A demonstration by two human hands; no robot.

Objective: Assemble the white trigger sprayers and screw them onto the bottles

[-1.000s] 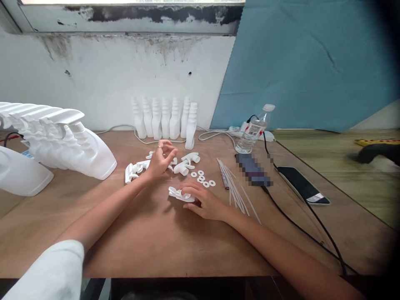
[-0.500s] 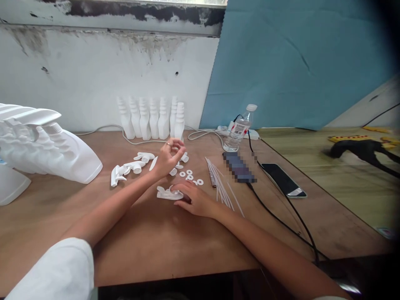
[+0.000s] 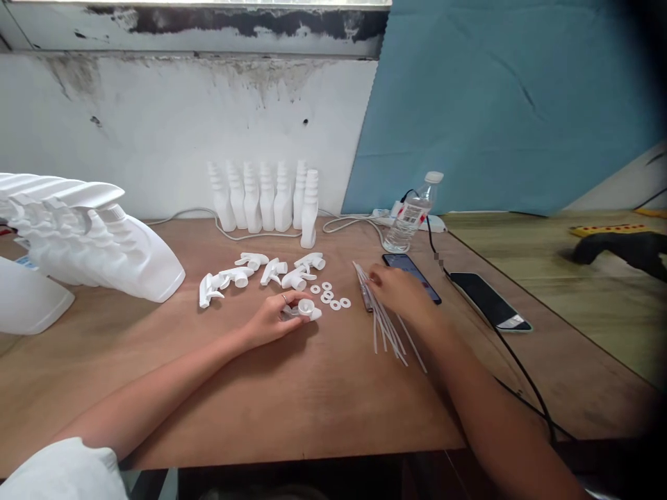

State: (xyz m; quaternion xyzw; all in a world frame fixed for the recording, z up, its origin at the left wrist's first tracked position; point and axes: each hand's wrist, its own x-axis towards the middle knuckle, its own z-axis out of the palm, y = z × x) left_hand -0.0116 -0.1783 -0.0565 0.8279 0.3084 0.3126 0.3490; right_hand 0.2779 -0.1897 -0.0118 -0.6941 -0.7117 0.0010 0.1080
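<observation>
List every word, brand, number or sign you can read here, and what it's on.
No text is legible.
Label on the clear bottle: red marks, too small and blurred.
Phone screen: too small to read.
White spray heads, white bottles by the wall: no lettering visible.

A single view is recorded, taken from a camera worn on the person's head. It faces forward and down across the surface (image 3: 313, 396) from its near side, at close range. The left hand (image 3: 272, 319) and right hand (image 3: 400, 292) fall near mid-frame. The wall (image 3: 167, 125) and blue sheet (image 3: 469, 104) occupy the upper part; darkness borders the right.
</observation>
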